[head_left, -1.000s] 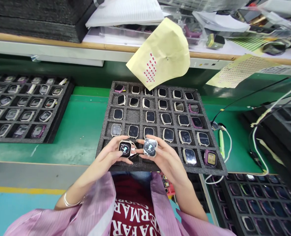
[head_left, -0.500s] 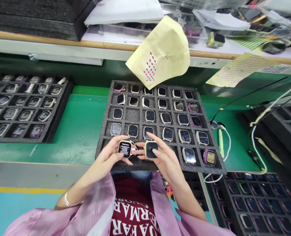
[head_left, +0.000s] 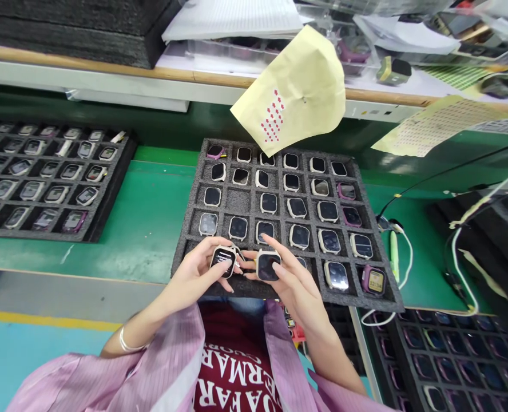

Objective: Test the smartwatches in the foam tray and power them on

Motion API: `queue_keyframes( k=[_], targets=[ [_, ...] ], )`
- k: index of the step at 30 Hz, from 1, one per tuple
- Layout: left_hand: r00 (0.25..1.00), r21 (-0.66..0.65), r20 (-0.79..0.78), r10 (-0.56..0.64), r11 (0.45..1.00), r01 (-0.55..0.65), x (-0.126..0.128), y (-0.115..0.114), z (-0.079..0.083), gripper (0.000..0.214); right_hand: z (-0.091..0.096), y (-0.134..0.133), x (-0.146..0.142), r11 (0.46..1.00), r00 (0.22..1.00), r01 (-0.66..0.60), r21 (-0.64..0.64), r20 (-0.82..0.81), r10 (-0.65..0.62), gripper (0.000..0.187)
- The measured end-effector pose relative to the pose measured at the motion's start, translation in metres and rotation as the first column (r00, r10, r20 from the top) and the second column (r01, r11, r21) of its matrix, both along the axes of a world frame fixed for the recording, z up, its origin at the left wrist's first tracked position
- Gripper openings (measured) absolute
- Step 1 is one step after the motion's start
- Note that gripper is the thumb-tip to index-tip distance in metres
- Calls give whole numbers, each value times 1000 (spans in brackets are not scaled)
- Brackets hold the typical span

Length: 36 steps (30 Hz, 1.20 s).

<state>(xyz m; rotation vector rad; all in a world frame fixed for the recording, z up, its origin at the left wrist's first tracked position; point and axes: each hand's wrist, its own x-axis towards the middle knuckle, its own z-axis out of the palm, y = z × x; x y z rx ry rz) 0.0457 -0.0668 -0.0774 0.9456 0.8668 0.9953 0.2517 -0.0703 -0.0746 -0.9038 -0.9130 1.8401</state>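
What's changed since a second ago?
The left watch now shows white text instead of a dial; the left hand has slid its thumb rightward over the screen. The right watch has lost its lit dial and gone dark. The view swung slightly left. The right hand, like the left, still holds its watch; the tray looks unchanged.

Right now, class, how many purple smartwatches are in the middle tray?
4: a purple smartwatch at back left; three down the right column, second, third and fifth from the back. Hands may hide more.
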Motion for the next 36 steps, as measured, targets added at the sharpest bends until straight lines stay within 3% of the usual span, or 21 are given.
queue_keyframes(
  k=[4,8,10,13,15,19,24,31,36],
  targets=[
    [999,18,46,-10,1000,9,-1,-2,0,31,2,0,3,999,999,-34,-27,-25,33,44],
    [998,53,21,-60,997,59,-8,-6,-1,53,4,0,8,997,998,-58,-51,29,59,45],
    [991,77,-106,-76,993,84,-16,-8,-3,60,5,0,11,997,996,-55,-47,69,59,46],
    [920,153,-393,9,987,55,-30,-9,-7,57,5,0,16,997,990,-58,-46,125,63,49],
    [891,149,-452,32,988,40,-39,-9,-8,56,4,-1,18,997,985,-60,-44,158,66,51],
    [958,6,-286,-4,1000,6,-45,-6,-5,58,3,0,17,999,986,-34,-16,166,36,45],
    [985,4,-173,24,1000,-24,-38,-3,0,54,3,5,11,999,996,-42,-19,72,43,40],
    [951,97,-308,37,995,-7,-14,-3,-2,37,-1,11,6,996,996,-89,31,12,88,28],
    [925,104,-378,51,994,-12,-5,-5,1,30,0,12,5,993,995,-99,59,3,99,31]
  ],
)
